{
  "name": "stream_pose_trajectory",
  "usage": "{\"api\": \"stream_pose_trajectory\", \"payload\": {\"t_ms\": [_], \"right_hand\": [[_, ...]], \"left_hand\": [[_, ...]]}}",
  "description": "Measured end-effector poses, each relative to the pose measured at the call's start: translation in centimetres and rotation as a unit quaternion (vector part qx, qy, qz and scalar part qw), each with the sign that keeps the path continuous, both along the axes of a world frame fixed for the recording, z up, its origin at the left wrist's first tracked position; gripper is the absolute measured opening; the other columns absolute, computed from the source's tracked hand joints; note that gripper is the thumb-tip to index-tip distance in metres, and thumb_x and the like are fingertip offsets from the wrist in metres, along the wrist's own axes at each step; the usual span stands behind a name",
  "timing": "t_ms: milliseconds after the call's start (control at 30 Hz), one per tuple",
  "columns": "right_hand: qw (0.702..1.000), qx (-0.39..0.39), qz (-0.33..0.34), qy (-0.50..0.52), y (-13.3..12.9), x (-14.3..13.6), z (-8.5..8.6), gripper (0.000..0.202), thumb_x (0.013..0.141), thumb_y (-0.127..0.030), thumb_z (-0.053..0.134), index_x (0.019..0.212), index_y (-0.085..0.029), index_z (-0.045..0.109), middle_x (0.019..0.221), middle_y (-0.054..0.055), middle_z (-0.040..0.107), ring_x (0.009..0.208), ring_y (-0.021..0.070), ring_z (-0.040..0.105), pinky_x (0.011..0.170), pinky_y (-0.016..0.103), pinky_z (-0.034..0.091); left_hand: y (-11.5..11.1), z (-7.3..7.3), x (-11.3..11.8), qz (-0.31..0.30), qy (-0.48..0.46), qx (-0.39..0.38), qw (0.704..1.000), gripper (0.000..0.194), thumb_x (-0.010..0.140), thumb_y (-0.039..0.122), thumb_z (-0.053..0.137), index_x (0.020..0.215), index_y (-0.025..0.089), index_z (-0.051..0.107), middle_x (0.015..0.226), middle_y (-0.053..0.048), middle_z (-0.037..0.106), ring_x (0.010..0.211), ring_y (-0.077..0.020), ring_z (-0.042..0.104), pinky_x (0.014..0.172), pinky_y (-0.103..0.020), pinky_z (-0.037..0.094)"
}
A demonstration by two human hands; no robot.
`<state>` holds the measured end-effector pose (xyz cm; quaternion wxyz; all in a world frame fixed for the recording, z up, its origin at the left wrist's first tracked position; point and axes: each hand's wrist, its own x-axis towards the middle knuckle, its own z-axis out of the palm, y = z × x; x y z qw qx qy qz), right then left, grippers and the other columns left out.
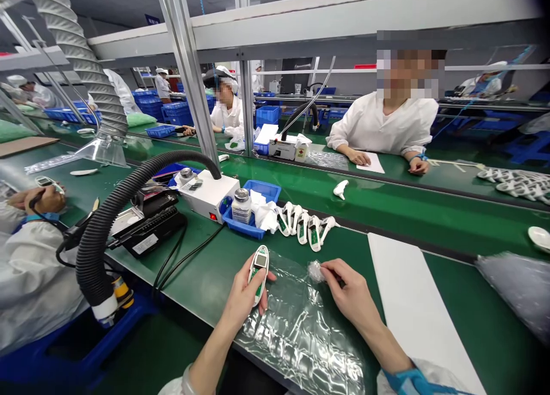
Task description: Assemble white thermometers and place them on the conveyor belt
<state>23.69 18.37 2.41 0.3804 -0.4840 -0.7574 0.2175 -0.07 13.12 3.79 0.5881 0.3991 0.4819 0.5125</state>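
Note:
My left hand (246, 289) is closed around a white thermometer-like housing (260, 261) with a small grey screen and a green circuit board showing. With thumb and fingertips, my right hand (350, 289) pinches a crumpled bit of clear plastic (315, 272). Beneath both hands lies a clear plastic blister sheet (301, 332) with rows of pockets, reaching the bench's near edge. Beyond it, several similar white housings (302, 229) with green boards stand in a row.
A blue tray (258, 232) holds a glass jar (241, 206) and white wipes. Left of it are a white box (208, 194) and a black flexible hose (124, 180). White paper (423, 303) lies at right. Co-workers sit across the green belt (387, 203) and at my left.

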Motion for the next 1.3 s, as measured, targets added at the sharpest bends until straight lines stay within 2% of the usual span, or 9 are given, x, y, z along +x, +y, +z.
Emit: {"api": "stream_pose_trajectory", "payload": {"t_ms": [333,533,767,1300], "right_hand": [[1.000,0.002,0.000,0.000,0.0,0.0,-0.2,0.026,0.097,-0.037,0.043,0.084,-0.020,0.058,0.084,0.007,0.062,0.073,0.0211,0.058,0.068,0.033,0.045],[1.000,0.006,0.006,0.004,0.0,0.0,-0.3,0.025,0.097,-0.036,0.044,0.085,-0.020,0.059,0.084,0.007,0.061,0.073,0.0205,0.057,0.067,0.032,0.045],[1.000,0.004,0.004,0.008,-0.1,0.0,-0.1,0.025,0.097,-0.036,0.045,0.086,-0.019,0.060,0.084,0.006,0.062,0.074,0.0206,0.058,0.068,0.032,0.044],[1.000,0.007,0.002,0.016,-0.1,0.1,-0.3,0.021,0.096,-0.032,0.047,0.086,-0.019,0.060,0.084,0.005,0.061,0.075,0.0189,0.057,0.069,0.030,0.043]], "left_hand": [[-0.3,0.3,0.2,0.027,-0.004,0.000,1.000,0.050,0.091,0.038,0.045,0.138,0.024,0.034,0.077,0.002,0.058,0.037,-0.0041,0.039,0.033,-0.017,0.025],[-0.3,0.7,0.5,0.045,-0.006,-0.012,0.999,0.051,0.090,0.037,0.043,0.139,0.022,0.035,0.072,0.003,0.056,0.036,-0.0038,0.036,0.034,-0.018,0.021],[-0.4,1.0,0.6,0.056,0.004,-0.016,0.998,0.055,0.091,0.039,0.042,0.142,0.022,0.033,0.073,0.002,0.056,0.037,-0.0044,0.035,0.035,-0.019,0.021],[-0.4,0.6,0.6,0.054,0.019,-0.003,0.998,0.055,0.092,0.041,0.042,0.142,0.020,0.033,0.072,0.002,0.056,0.036,-0.0047,0.035,0.036,-0.020,0.024]]}}
